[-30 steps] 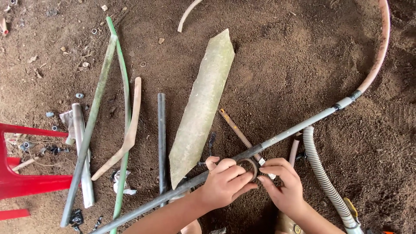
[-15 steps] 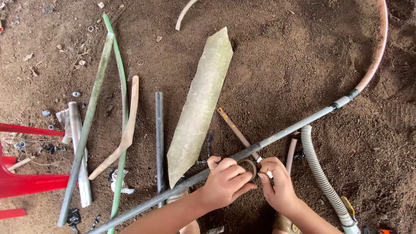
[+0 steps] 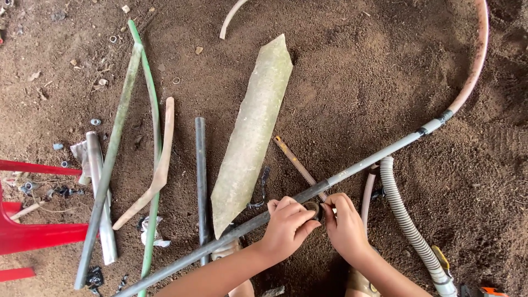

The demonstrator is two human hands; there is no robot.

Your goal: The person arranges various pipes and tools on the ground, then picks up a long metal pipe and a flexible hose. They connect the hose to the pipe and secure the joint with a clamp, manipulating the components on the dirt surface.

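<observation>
Brown dirt ground [image 3: 357,71] is lying under both hands; left hand [image 3: 287,228] and right hand [image 3: 345,225] are pinching a small ring [image 3: 314,209] between them, fingers closed on it, against the long grey pipe [image 3: 363,163].

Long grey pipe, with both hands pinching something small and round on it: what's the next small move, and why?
Probably steady the long grey pipe with the left hand and let the right hand work the small round piece. Both hands crowd that one spot, the pipe lies loose on the dirt floor, and the piece is mostly hidden, so its seating cannot be judged.
</observation>
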